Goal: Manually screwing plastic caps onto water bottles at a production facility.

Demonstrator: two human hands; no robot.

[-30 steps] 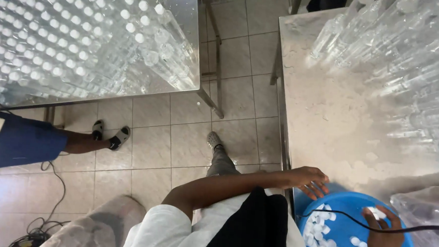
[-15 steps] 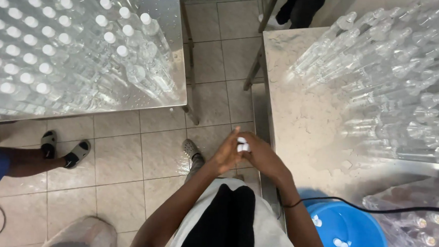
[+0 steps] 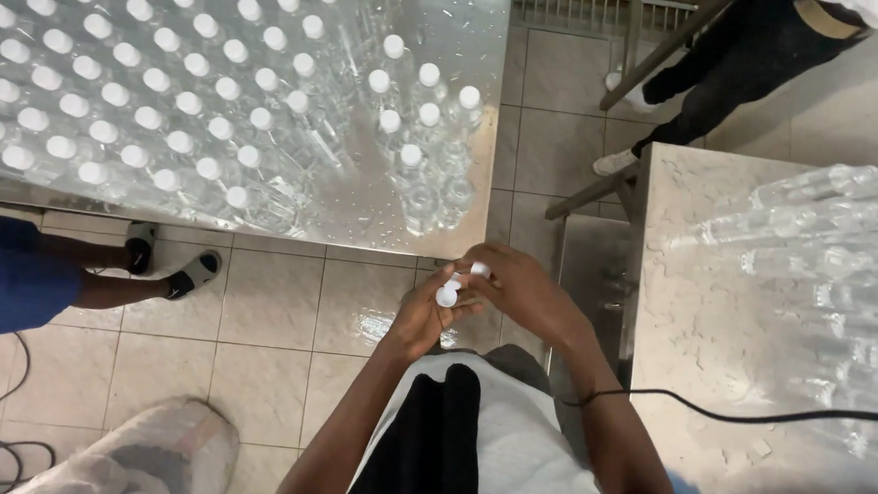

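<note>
— As far as the picture let anyone judge, how much of the work was done?

— Most of it, I'd say. On the steel table to the left, nearly all the clear bottles stood upright in tight rows with white tops on. A smaller group stood a little apart near the table's right corner, also topped. On the pale table to the right, a heap of clear bottles lay on their sides; whether those had tops could not be told, so they looked like the part left.

— And the hands?

— Both were raised together in front of the body, over the tiled floor between the two tables. The left hand was curled, its fingers closed round small white caps, one showing plainly at the fingertips. The right hand was cupped over from the other side, fingers bent and touching the left, with another white cap at its fingertips. Neither was spread; both pinched.

— So the caps were nowhere near a bottle?

— Near, not on. They sat in the fingers just below the steel table's edge, short of the closest bottles.

— Anyone else about?

— A sandalled foot at the left, and dark trousers at the top right. A black cable crossed the right forearm.
</note>
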